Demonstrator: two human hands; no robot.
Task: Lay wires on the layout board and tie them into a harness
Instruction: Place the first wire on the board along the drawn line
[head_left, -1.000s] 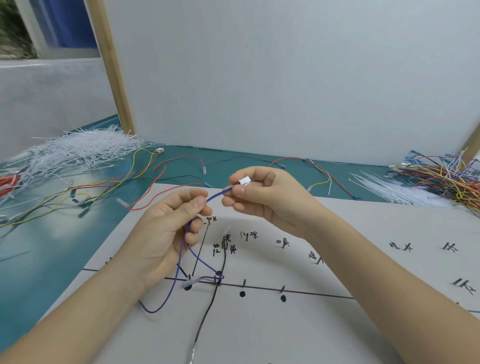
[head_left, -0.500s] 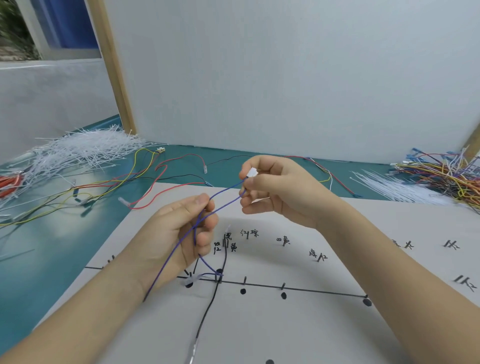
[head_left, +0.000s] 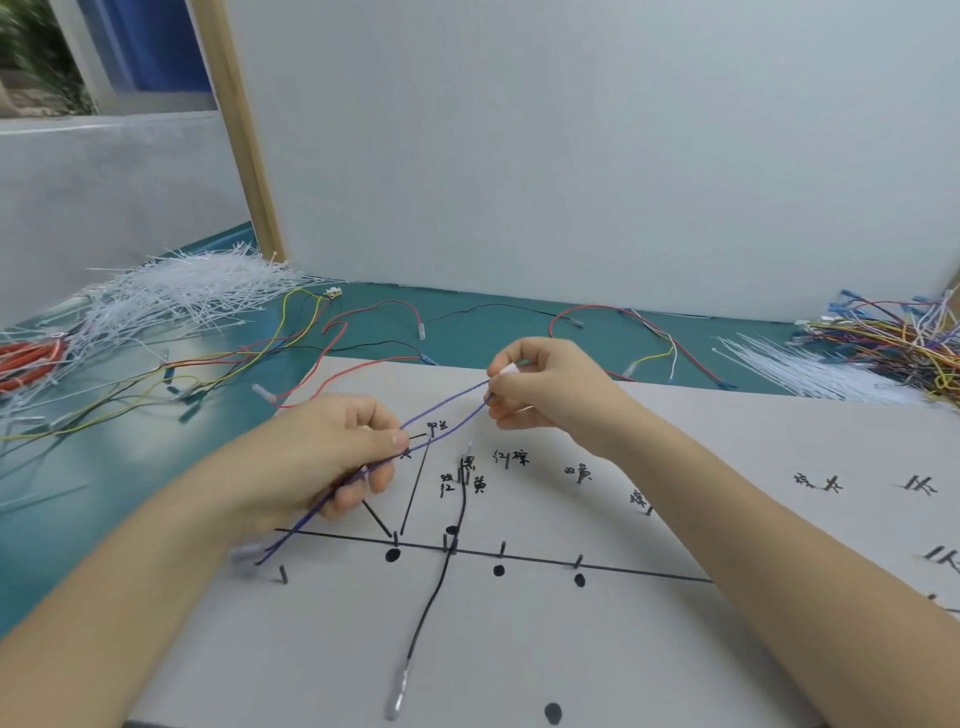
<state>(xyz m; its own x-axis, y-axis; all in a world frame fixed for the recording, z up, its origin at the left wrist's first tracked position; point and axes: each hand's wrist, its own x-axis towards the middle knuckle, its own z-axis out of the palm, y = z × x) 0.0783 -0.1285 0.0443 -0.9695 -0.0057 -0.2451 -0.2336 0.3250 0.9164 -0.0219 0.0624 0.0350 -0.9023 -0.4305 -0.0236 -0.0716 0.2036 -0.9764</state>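
The fingers (head_left: 382, 470) of the left hand (head_left: 317, 462) are curled, with the thumb pressed down on two strands of a purple wire (head_left: 447, 415) that run through the fist; the strands leave the hand low and to the left, ending in a blurred pale tip just above the near left part of the white layout board (head_left: 675, 649). From the left hand the two strands rise to the right, crossing above the board, to the right hand (head_left: 545, 389), whose thumb and curled fingers pinch the wire's white connector (head_left: 508, 369) at the top, with the strands entering the hand just below it. Both hands are held above the board, apart from each other with the wire taut between them. On the board lies a black wire (head_left: 441, 587), running from the handwritten labels down across the drawn black line, between short pegs, to a clear terminal near the front edge. Far left on the teal table (head_left: 104, 467) sits a heap of white cable ties (head_left: 182, 296), with loose red, yellow and black wires (head_left: 249, 358) beside it; far right is a second fan of white ties (head_left: 810, 371) and a tangled bundle of coloured wires (head_left: 893, 332).
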